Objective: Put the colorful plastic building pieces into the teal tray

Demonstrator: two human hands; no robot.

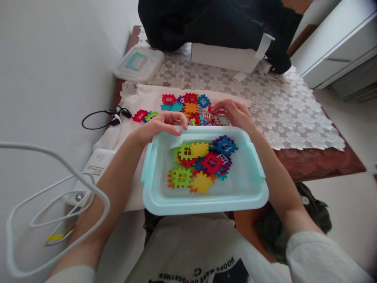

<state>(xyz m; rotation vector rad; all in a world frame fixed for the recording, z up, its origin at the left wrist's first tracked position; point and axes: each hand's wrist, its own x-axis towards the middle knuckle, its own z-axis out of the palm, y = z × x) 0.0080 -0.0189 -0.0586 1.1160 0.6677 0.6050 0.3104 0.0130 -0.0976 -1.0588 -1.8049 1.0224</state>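
A light blue plastic tub (206, 208) is tilted toward me at the table's near edge. Notched plastic building pieces in red, yellow, green and blue lie inside it, among them a yellow building piece (202, 182). My left hand (166, 124) grips the tub's far left rim, thumb along the inner side. Beyond the rim, my right hand (232, 111) is over the loose pieces, its curled fingertips on a red building piece (210, 107); the thumb is mostly hidden. Between the hands spreads a pile of loose pieces, including an orange building piece (190, 108).
A clear lid (151, 65) with a teal handle rests at the back left. Black earphones (113, 118) and a white power strip (98, 161) sit to the left, with a looping white cable (103, 204) in front. Dark cloth (220, 23) covers a white box (222, 57) behind.
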